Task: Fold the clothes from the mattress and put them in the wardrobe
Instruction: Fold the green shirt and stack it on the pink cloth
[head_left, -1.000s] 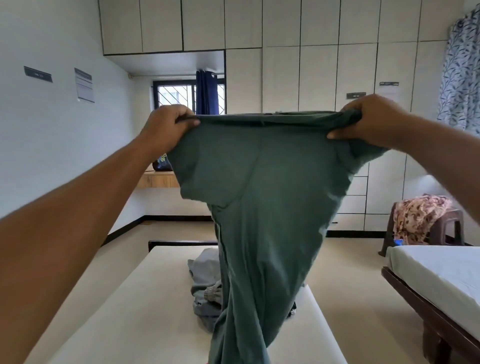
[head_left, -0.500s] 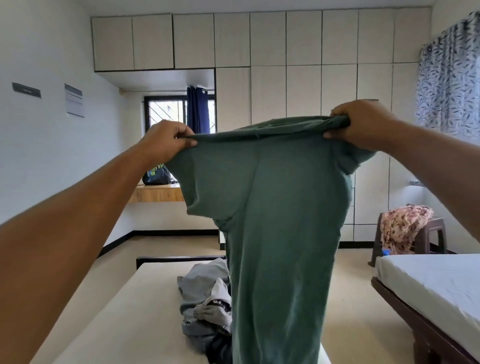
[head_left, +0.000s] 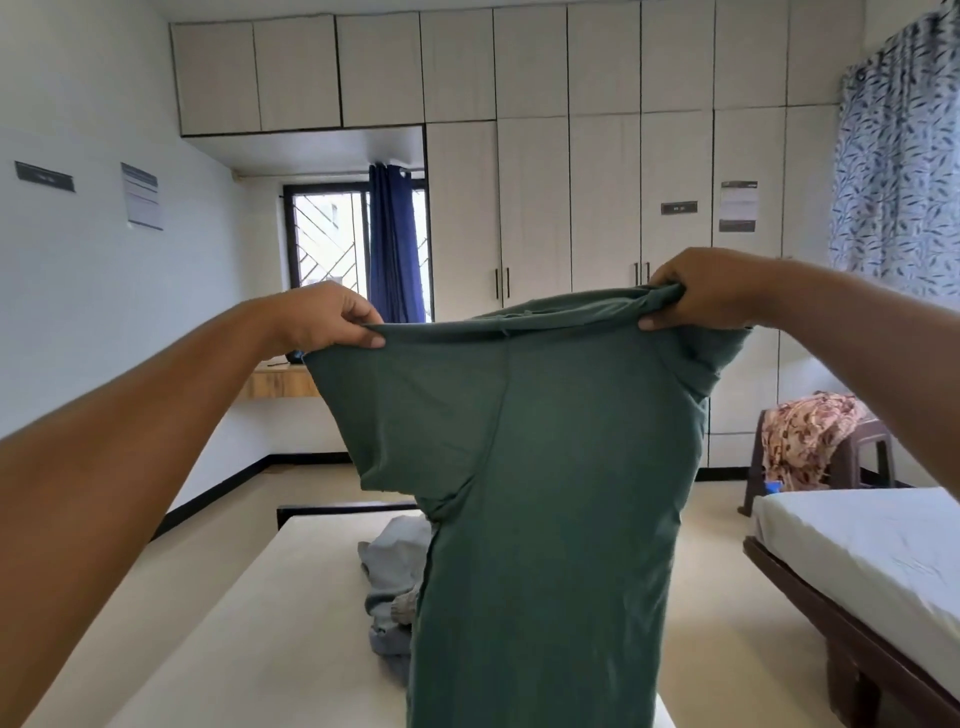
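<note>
Two hands hold a green shirt (head_left: 545, 467) up by its shoulders above the mattress (head_left: 234, 649). The left hand (head_left: 322, 319) pinches one shoulder between thumb and fingers, and the right hand (head_left: 711, 288) clutches a bunched fold of the other. Over the last second the shirt has sunk a little against the wardrobe (head_left: 602, 208) behind it, whose door labels now show above the right hand. The grip is unchanged and no fold is made, so the job looks to be at the shake-out stage. The wardrobe's doors all stand closed, its contents unseen. On the mattress, partly behind the hanging shirt, lies a grey heap (head_left: 395, 571) of clothes yet to be folded.
</note>
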